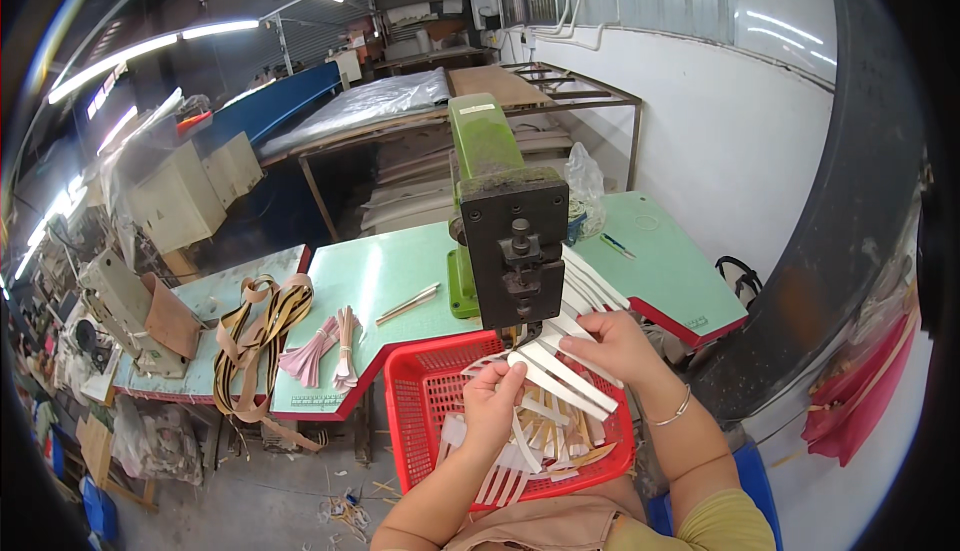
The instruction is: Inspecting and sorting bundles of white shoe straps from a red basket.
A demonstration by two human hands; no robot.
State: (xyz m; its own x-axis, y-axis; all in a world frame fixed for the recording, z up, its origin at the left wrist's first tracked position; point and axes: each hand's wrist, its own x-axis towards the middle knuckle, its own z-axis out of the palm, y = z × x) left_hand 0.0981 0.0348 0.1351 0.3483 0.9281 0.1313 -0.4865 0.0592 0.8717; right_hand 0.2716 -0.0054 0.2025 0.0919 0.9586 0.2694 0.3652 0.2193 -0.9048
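Note:
A white piece cut into several long strips (557, 382) lies under the black head (510, 251) of a green bench machine (484, 141). My left hand (492, 401) is closed, pinching the rounded near end of one strip below the machine's head. To the right, my right hand (612, 347) is closed on the white strips with the thumb on top. More of the strips fan out behind it, beside the head. Beneath both hands stands a red plastic basket (412, 421), holding white and tan strips and scraps. Exactly where the machine touches the piece is hidden.
On the green tabletop (350, 266) to the left lie pink strips (312, 353), a tan bundle (345, 351), thin sticks (408, 304) and striped straps (262, 336). A pen (618, 245) rests at the right. A sewing machine (130, 301) stands far left; scraps litter the floor.

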